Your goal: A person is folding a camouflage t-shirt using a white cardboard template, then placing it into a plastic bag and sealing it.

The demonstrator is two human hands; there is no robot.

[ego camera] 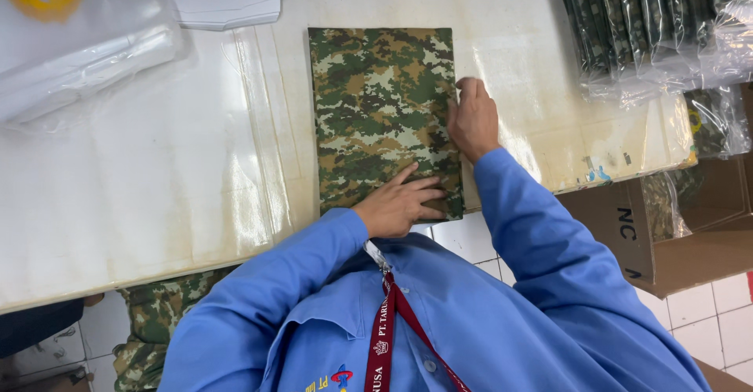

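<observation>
Camouflage cloth [382, 117], folded into a flat rectangle, lies at the centre of the frame on the worn white surface [157, 172], its near edge just at the surface's lip. Left hand [398, 201] rests palm down on the lower right corner of the fold, fingers [427, 190] spread flat and clamped on nothing. Right hand [473, 119] sits at the right edge of the fold, fingers curled against that edge; whether they pinch the cloth or only press it cannot be told.

To square the fold well, it seems best to keep the left palm flat as an anchor while the right hand runs along the edge, so the layers stay aligned and do not creep.

Bagged camouflage packs [651, 23] lie at the upper right, clear plastic bags [78, 47] at the upper left, a cardboard box [690, 235] at the lower right.
</observation>
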